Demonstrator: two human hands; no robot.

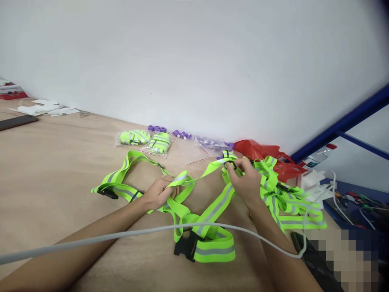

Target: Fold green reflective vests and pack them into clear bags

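Observation:
A neon-yellow reflective strap harness [214,209] with a grey stripe lies spread on the pinkish sheet. My left hand [159,191] is closed around one of its straps near the middle. Farther right, my right hand [245,178] pinches a small black slider buckle [230,164] on the same strap. Between both hands the strap runs slanted and twisted. A black clip buckle [185,245] lies at the near end of the harness, and another black buckle [108,194] at its left loop.
More neon straps [291,202] are heaped at the right. Two bagged strap bundles [160,142] lie behind, beside purple rolls [157,129] and a red plastic bag [258,150]. A white cable [136,232] crosses in front of my arms. A phone [316,259] lies at the lower right.

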